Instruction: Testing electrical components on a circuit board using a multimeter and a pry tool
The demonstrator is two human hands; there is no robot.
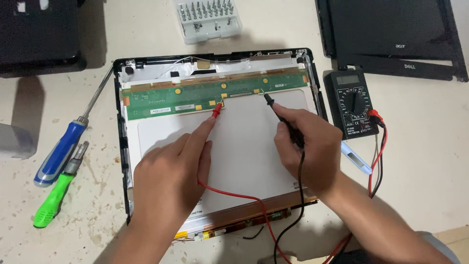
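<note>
Probes: left hand (166,183) pinches red probe (216,110); right hand (309,146) hides most of black probe (281,115).

Field notes, bench surroundings. Blue-handled screwdriver (61,151) lies at left, shaft pointing up-right. Green-handled screwdriver (53,195) lies just below it, nearly touching. Clear plastic bit case (209,20) sits at top centre, bits upright in rows. Black laptop bezel frames (391,36) rest at top right. Dark laptop body (39,36) occupies top left. Pale table (430,161) is speckled and scuffed.
</note>
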